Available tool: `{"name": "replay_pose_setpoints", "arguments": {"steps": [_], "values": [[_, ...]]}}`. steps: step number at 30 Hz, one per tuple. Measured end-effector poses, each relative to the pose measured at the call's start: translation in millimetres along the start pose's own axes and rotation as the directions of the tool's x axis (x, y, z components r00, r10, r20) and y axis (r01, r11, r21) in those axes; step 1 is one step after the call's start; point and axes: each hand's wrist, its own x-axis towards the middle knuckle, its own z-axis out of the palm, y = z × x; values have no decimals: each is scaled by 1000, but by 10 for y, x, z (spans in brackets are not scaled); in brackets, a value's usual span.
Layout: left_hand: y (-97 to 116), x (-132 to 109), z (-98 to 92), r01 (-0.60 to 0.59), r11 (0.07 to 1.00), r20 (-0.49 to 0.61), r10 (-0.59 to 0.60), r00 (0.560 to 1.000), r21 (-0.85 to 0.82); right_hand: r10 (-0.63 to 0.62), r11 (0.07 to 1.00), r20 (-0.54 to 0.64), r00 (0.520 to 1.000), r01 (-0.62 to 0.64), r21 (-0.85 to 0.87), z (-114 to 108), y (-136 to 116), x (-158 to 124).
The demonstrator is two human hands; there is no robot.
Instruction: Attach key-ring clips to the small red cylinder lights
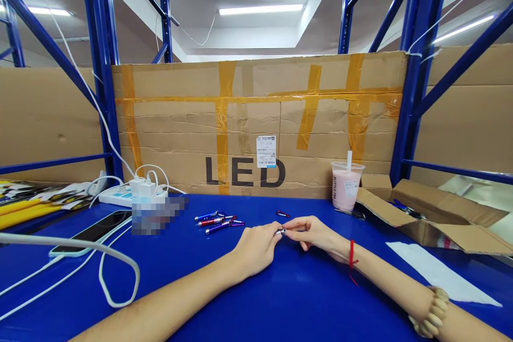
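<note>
Near the middle of the blue table, my left hand (256,248) and my right hand (310,232) meet at a small silver metal piece (280,232). The fingertips of both hands pinch it, covering most of it, so its exact kind is hidden. Just beyond the fingers lies a small dark red carabiner clip (282,214). To the left of my hands rest several slim metal tubes that look like mini keychain torches: a blue one (206,216), a red one (211,221) and another blue one (218,226), with small clips at their ends.
A pink drink cup (345,187) with a straw stands back right, beside an opened cardboard box (420,219). White paper (441,272) lies near my right forearm. On the left are a phone (94,232), white cables and a power strip (116,196). Cardboard (180,133) walls the back.
</note>
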Motion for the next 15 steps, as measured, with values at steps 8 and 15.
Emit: {"name": "replay_pose_setpoints", "arguments": {"steps": [8, 15], "values": [[-17, 5, 8, -9, 1000, -5, 9, 1000, -14, 0, 1000, 9, 1000, -1, 22, 1, 2, -3], [-11, 1, -5, -6, 1000, 7, 7, 1000, -28, -14, 1000, 18, 1000, 14, 20, -5, 8, 2]]}}
